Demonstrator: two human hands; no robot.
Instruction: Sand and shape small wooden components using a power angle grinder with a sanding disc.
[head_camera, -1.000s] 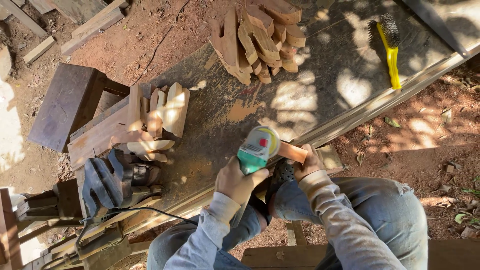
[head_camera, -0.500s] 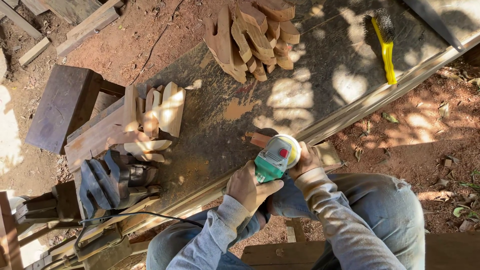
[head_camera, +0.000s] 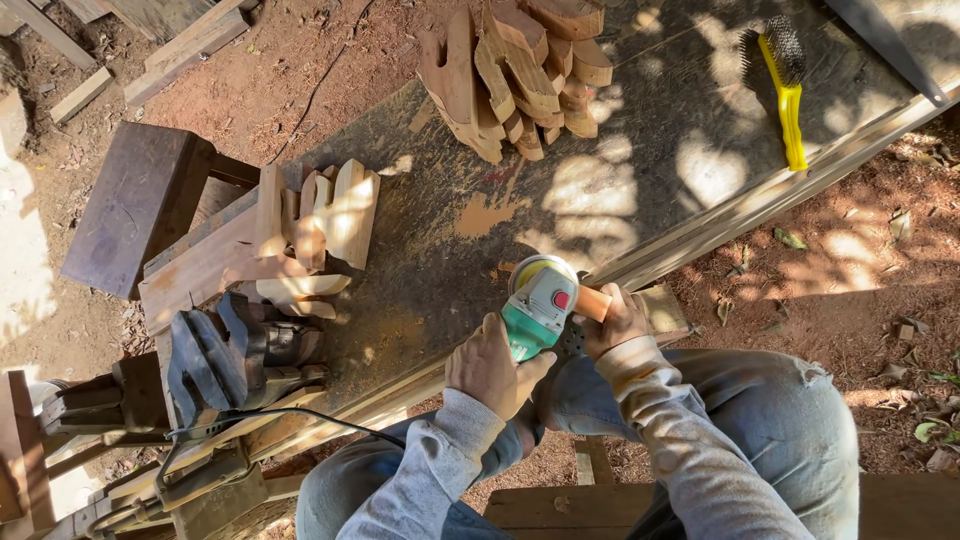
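We see the left hand (head_camera: 490, 366) with fingers wrapped tight around the rear body of a green angle grinder (head_camera: 540, 305). The right hand (head_camera: 618, 322) has fingers closed on a small orange wood piece (head_camera: 592, 303), pressed against the grinder's head. Grinder and piece sit at the near edge of the dark table (head_camera: 660, 150), just above our knees in grey jeans. A black cord (head_camera: 300, 415) runs left from the grinder's side. Further out on the table: a pile of cut wood pieces (head_camera: 520, 70) at the far end, a lighter stack of wood pieces (head_camera: 320, 225) on the left, a yellow wire brush (head_camera: 785, 85) at right. Dark gloves (head_camera: 215, 355) lie at lower left.
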